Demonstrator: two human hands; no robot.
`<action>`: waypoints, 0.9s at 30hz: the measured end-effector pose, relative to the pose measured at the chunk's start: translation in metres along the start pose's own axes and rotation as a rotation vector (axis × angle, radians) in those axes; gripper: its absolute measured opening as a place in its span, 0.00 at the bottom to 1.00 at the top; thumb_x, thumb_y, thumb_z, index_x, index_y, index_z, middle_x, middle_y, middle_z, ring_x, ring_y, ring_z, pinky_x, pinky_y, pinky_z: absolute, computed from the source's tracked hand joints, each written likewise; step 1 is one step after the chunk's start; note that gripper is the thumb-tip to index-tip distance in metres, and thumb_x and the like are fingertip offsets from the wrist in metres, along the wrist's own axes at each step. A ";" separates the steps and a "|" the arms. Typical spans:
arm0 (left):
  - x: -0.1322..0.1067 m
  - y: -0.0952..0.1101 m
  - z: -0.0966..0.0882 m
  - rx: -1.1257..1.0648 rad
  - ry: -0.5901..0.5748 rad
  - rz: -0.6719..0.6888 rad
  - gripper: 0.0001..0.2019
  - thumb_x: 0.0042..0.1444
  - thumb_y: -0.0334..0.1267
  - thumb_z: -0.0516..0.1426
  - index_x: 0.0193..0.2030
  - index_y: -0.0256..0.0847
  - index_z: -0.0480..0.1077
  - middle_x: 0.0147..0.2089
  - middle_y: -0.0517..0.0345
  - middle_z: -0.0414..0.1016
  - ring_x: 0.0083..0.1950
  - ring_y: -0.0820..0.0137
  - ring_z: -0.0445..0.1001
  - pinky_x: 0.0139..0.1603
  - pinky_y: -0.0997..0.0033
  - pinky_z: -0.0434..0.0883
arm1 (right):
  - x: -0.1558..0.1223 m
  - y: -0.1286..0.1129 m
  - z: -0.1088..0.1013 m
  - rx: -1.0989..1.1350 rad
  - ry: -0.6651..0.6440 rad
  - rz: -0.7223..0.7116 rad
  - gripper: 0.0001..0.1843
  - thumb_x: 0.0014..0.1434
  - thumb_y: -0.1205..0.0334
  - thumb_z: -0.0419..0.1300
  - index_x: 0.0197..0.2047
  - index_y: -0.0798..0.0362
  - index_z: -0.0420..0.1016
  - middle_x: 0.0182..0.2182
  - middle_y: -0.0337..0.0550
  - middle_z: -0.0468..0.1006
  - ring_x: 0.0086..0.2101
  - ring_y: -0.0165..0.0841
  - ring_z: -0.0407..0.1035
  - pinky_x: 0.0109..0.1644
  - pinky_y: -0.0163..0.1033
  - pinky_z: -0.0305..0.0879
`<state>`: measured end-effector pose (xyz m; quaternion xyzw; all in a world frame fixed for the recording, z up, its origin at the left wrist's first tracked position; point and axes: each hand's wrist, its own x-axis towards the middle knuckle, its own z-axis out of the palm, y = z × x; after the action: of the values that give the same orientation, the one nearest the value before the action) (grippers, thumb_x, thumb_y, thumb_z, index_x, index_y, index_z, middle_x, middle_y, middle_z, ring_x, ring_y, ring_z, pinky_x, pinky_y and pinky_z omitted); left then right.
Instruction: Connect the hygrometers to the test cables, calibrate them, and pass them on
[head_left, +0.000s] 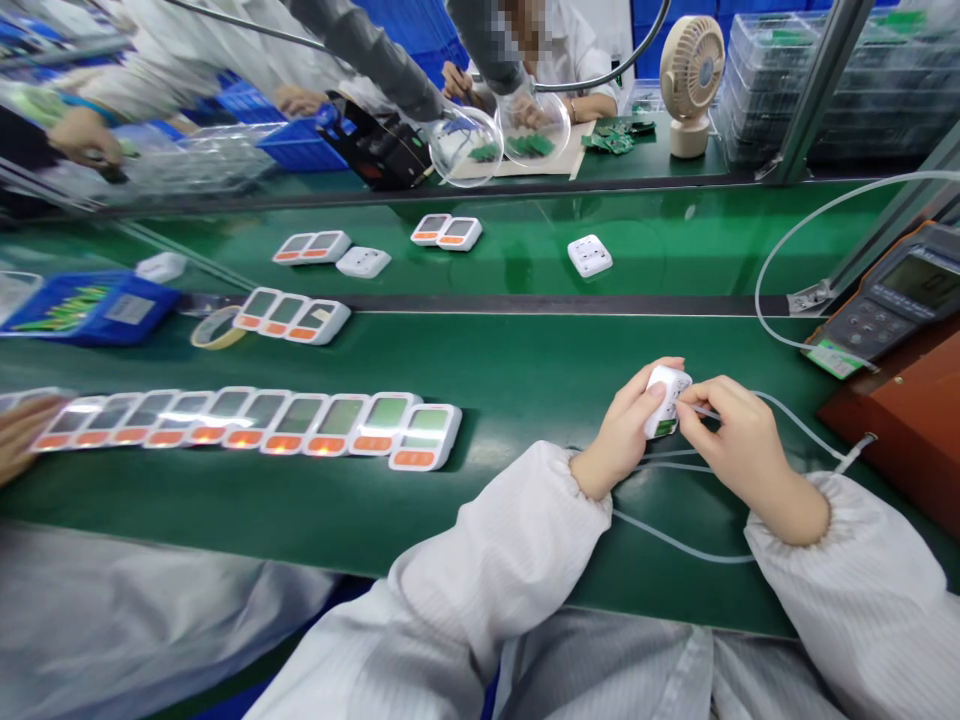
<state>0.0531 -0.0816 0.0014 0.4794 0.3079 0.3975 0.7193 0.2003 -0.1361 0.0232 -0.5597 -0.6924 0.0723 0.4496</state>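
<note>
My left hand (611, 435) is closed around a small white plastic device (667, 388) over the right part of the green bench. The device's back, with small dark openings, faces up, and a bit of green shows at its lower end. Against its right side, my right hand (742, 435) pinches the end of a thin pale cable (703, 411). Whether the tip goes into the device is hidden by the fingers. More pale cable (679, 545) loops on the bench beneath both hands. To the left, a row of similar devices with screens and orange buttons (345, 425) lies face up.
A handheld meter (911, 290) rests on an orange-brown box (907, 410) at right. Beyond lie more white devices (590, 256), a tape roll (219, 328) and a blue bin (82, 308). A co-worker's hand (26, 435) touches the row's left end. A fan (691, 75) stands behind.
</note>
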 end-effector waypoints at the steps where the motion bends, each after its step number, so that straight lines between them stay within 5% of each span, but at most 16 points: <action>1: 0.000 0.000 0.000 0.002 -0.005 -0.002 0.23 0.61 0.53 0.60 0.57 0.41 0.74 0.51 0.52 0.77 0.46 0.65 0.73 0.49 0.68 0.68 | 0.000 0.000 0.000 -0.002 0.002 -0.001 0.08 0.65 0.66 0.57 0.33 0.50 0.71 0.28 0.39 0.75 0.30 0.33 0.70 0.36 0.39 0.65; 20: 0.000 -0.008 0.001 0.084 -0.019 0.040 0.30 0.62 0.58 0.58 0.64 0.43 0.71 0.66 0.47 0.71 0.66 0.53 0.68 0.67 0.56 0.63 | -0.001 0.002 -0.004 -0.040 -0.019 -0.043 0.08 0.66 0.64 0.57 0.33 0.49 0.72 0.27 0.38 0.75 0.28 0.32 0.69 0.33 0.38 0.63; 27: -0.002 -0.003 0.009 0.311 -0.005 0.118 0.25 0.67 0.50 0.53 0.65 0.40 0.71 0.68 0.48 0.69 0.70 0.56 0.65 0.73 0.55 0.60 | -0.009 0.007 -0.010 -0.201 -0.026 -0.025 0.14 0.69 0.48 0.54 0.35 0.44 0.73 0.29 0.42 0.79 0.27 0.37 0.73 0.27 0.42 0.61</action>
<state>0.0602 -0.0879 0.0016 0.6034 0.3351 0.3853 0.6125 0.2121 -0.1448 0.0202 -0.5925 -0.7087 0.0040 0.3830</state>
